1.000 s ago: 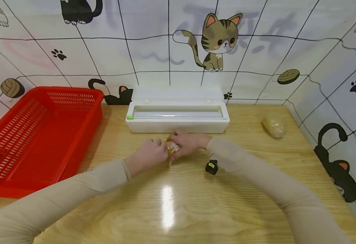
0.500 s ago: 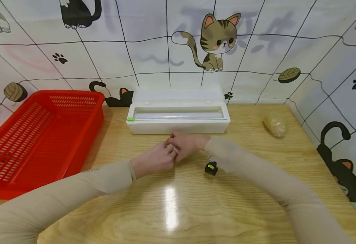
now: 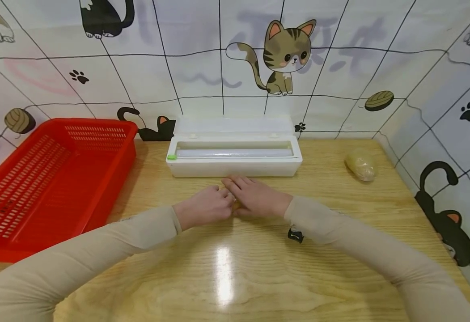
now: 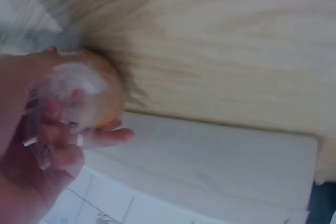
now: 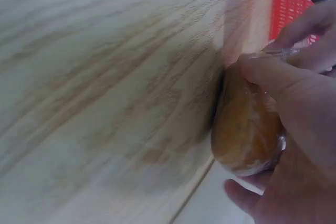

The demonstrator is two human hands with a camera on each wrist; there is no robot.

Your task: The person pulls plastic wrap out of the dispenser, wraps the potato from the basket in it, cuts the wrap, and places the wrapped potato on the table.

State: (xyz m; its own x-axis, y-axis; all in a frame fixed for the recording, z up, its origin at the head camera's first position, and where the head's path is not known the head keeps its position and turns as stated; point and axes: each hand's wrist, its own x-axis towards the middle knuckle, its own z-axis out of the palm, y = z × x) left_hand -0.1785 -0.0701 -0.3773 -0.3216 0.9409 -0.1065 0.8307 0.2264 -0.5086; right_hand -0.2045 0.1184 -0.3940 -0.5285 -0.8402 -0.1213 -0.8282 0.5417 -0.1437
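Observation:
A rounded orange-brown fruit (image 5: 244,129) wrapped in clear cling film sits between my two hands, mostly covered by them in the head view. My right hand (image 3: 259,197) holds it, thumb on one side and fingers on the other. My left hand (image 3: 208,208) has its fingers curled, pinching gathered cling film (image 4: 44,153) at the fruit's end. Just behind the hands stands a white cling film dispenser (image 3: 235,169), its lid raised and the roll (image 3: 235,153) showing inside.
A red plastic basket (image 3: 98,201) takes up the left side of the table (image 3: 299,277). Another film-wrapped, yellowish item (image 3: 361,165) lies at the back right. A cat-patterned sheet (image 3: 194,71) covers the wall behind.
My left hand has moved right, against the right hand. The right hand has shifted its grip, wrist slightly right, fingers now reaching over the top. The fruit is more hidden in the head view.

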